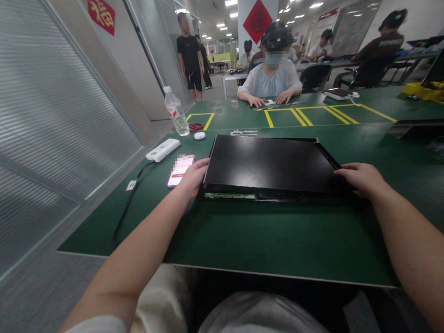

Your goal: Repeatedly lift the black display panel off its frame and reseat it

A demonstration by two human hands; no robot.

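Observation:
A black flat screen panel [266,162] lies in front of me on the green table, set over a black frame [311,198]. Along the near edge of the frame shows a strip of green circuit board [230,196]. My left hand [195,176] is closed on the panel's left edge, its fingertips partly hidden beside it. At the right edge, my right hand [360,177] pinches the panel between thumb and fingers, with the lower fingers out of sight. The panel sits slightly askew in the frame.
Left of the panel are a lit phone [180,171], a white power bank [163,150] with a black cable, a white earbud case [199,135], red scissors [196,127] and a water bottle [176,112]. Thin silvery strips [243,132] lie behind it. A person [271,78] sits across the table.

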